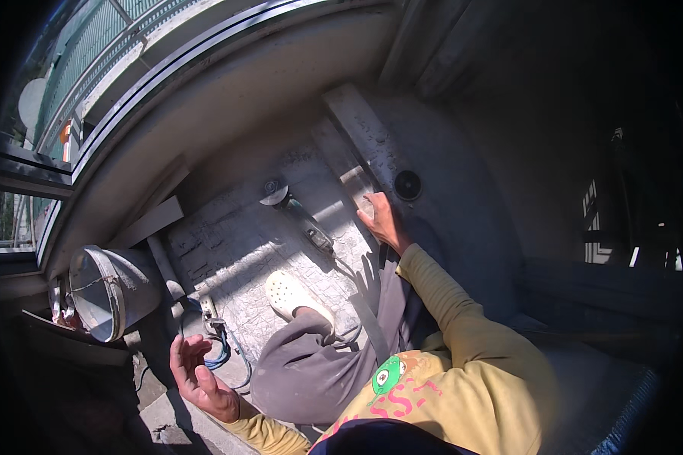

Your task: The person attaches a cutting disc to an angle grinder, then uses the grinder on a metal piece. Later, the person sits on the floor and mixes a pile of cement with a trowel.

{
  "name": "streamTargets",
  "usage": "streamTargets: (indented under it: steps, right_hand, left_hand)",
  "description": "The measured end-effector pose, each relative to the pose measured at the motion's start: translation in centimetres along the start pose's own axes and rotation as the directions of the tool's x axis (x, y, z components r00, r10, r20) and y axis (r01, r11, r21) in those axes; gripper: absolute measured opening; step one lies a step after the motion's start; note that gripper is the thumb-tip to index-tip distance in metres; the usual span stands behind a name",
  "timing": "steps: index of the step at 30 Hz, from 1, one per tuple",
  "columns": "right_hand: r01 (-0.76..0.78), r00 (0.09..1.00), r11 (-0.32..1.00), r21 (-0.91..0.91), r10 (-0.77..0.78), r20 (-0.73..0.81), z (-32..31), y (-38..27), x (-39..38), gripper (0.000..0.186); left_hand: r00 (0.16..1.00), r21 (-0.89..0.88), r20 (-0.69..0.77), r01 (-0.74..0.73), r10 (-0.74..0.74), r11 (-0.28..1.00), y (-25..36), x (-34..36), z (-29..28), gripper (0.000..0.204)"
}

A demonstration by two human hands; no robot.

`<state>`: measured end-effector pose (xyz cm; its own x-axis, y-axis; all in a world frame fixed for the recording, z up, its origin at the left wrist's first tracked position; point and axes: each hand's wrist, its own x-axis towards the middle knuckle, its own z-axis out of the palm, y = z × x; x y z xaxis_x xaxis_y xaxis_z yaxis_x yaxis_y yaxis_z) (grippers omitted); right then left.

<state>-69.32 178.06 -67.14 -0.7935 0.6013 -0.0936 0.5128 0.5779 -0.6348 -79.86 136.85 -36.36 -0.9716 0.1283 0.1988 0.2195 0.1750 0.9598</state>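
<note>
1. Right hand [383, 220] at the far right, fingers and thumb bent over the narrow slab [350, 173] – cannot tell whether pinching its edge or only resting on it.
2. Left hand [205, 379] at the near left, raised and holding nothing, palm up, fingers loosely curled with gaps between.
3. Narrow slab long and straight-edged, dull grey with a sunlit patch, on the floor [231, 254] to the right of the angle grinder [303, 218].
4. Beside it on the right, a wide slab [366, 130], flat, its surface speckled and rough; just past its near end, a round black disc [407, 185] with a darker centre.
5. Angle grinder lying on its side, dusty, slim-bodied, pale guard at the far end, cord trailing near.
6. Floor pale, powdery, crinkled and cracked in texture, striped by sun and shadow.
7. At the left, a bucket [138, 287] – round-rimmed, coated in pale dust, with a thin wire handle; inner wall greyish, contents too unclear to tell.
8. Near it, a white power strip [209, 309] and looped blue cable [221, 355].
</note>
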Motion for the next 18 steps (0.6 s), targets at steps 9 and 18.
streamTargets:
  steps: [9, 18]
  right_hand:
    - [-0.427, 0.894, 0.827, -0.365, 0.447, -0.034, -6.6, 9.5, 4.5, 0.104]
    - [-0.382, 0.91, 0.921, -0.076, 0.361, -0.201, -8.6, 4.7, -0.1, 0.034]
  left_hand:
    - [0.537, 0.207, 0.837, -0.484, 0.102, 0.85, 8.7, -1.0, 9.1, 0.058]
    - [0.522, 0.49, 0.834, -0.555, -0.177, 0.672, 1.1, 4.4, 10.0, 0.043]
